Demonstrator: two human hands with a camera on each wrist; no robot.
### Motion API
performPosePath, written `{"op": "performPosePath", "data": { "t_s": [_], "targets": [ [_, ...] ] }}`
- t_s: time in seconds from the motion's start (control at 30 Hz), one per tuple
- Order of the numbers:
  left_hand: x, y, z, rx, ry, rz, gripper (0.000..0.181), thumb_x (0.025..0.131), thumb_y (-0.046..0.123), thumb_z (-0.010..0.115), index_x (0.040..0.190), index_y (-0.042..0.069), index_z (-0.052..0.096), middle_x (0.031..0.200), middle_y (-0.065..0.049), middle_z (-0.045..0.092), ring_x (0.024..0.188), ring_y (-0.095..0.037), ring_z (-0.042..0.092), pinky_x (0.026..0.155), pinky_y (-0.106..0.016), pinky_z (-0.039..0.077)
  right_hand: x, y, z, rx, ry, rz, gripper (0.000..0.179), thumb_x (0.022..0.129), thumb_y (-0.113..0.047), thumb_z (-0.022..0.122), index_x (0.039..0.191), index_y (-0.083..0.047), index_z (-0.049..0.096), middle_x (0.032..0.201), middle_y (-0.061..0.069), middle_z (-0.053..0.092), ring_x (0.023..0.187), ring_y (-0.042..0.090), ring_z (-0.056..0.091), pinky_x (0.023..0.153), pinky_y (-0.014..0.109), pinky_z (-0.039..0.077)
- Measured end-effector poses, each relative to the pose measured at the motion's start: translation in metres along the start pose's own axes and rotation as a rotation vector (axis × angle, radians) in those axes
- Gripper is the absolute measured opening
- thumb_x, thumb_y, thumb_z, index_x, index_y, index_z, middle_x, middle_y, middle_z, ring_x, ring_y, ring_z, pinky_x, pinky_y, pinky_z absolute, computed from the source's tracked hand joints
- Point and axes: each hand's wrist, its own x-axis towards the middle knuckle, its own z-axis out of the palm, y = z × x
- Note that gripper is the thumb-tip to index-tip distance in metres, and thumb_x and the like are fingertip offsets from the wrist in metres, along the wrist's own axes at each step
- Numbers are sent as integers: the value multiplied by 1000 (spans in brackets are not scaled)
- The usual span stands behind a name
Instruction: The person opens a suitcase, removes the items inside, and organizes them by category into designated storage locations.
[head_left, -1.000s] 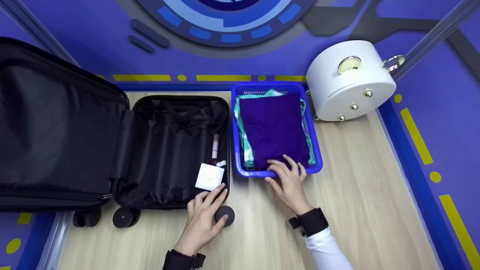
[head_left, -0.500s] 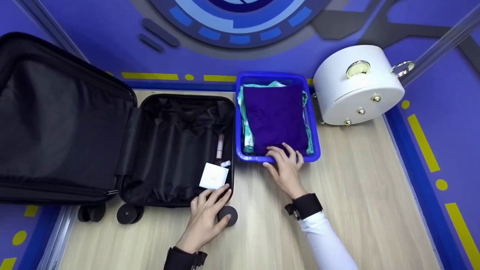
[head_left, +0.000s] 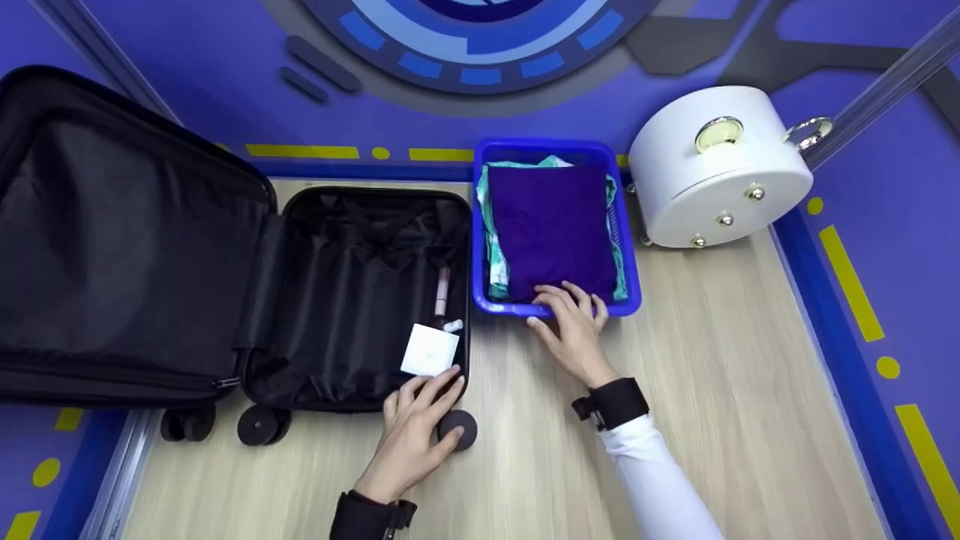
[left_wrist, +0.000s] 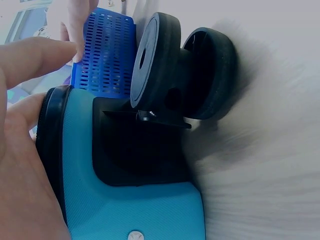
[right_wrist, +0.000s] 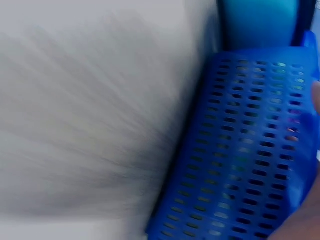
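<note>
My left hand [head_left: 417, 431] rests over the near right corner of an open black-lined suitcase [head_left: 337, 315], fingers loosely extended, thumb beside a suitcase wheel [head_left: 461, 428]. The left wrist view shows the suitcase's teal outer shell [left_wrist: 135, 210]. My right hand [head_left: 574, 334] grips the near rim of a blue plastic basket [head_left: 634, 289], with fingers over the rim and thumb outside. Folded purple cloth [head_left: 551, 229] lies in the basket on top of green-and-white cloth [head_left: 495, 259]. Inside the suitcase are a white square box [head_left: 430, 349], a pinkish tube [head_left: 442, 291] and a small white item [head_left: 453, 325].
A round white case [head_left: 712, 172] with metal knobs and ring handles stands right of the basket, against the blue wall [head_left: 420, 124]. The suitcase lid [head_left: 127, 247] lies folded out to the left. Pale wood-look flooring [head_left: 750, 390] extends in front and to the right.
The basket has slid away from me towards the back wall, along with my right hand. My left hand has stayed on the suitcase corner. The head view has shifted slightly.
</note>
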Motion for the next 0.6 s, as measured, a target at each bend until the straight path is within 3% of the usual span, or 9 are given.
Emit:
{"op": "performPosePath", "data": {
  "t_s": [0.13,0.27,0.4,0.5,0.6],
  "targets": [
    [2,1,-1,-2,-1,1,67,91,28,76,152,12,54,165,1,39,139,-31,35,104,-56,25,7,2,-25,98,14,-14,32,98,-27,73,126,-11,69,145,6,62,140,35,46,112,66,15],
    [2,0,-2,5,8,0,67,91,29,75,152,12,54,165,0,39,140,-31,35,104,-56,25,25,12,-63,197,159,-92,31,94,-8,74,124,-2,69,139,16,64,133,40,52,116,56,24],
    [2,0,-2,3,12,-2,67,91,30,75,152,13,54,166,2,38,140,-31,35,104,-56,25,54,35,-110,237,301,-140,34,88,9,73,122,9,66,131,26,66,126,44,57,116,37,36],
    [1,0,-1,-3,7,-4,68,91,30,75,153,13,53,166,4,37,141,-31,35,104,-57,25,75,58,-149,218,360,-46,38,89,10,71,126,10,63,132,27,65,125,40,58,115,32,38],
    [1,0,0,-17,-5,0,68,91,30,75,154,13,52,167,4,36,141,-31,34,105,-58,25,94,83,-191,172,403,120,41,95,3,66,135,7,59,140,23,60,133,31,52,118,31,32]
  ]
}}
